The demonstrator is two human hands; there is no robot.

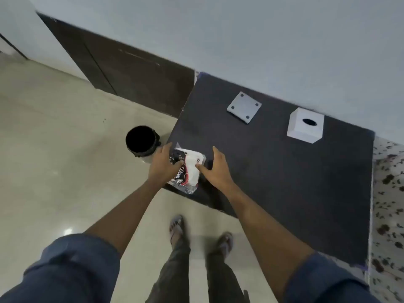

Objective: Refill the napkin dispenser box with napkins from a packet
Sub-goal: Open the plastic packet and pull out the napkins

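Note:
A napkin packet (189,169), clear plastic with black, red and white print, lies at the near left corner of the dark table (284,182). My left hand (162,165) grips its left side, thumb on top. My right hand (215,169) presses its thumb on the packet's right side, fingers spread above the table. The white cube dispenser box (305,127) with an oval hole on top stands at the far right of the table. Its square white base plate (244,107) with four dots lies apart, to the left of the box.
A black round bin (142,141) stands on the pale tiled floor just left of the table. A dark wooden panel (122,68) and a grey wall run behind. A floral-patterned cloth (387,204) lies at the table's right edge. My feet stand before the table.

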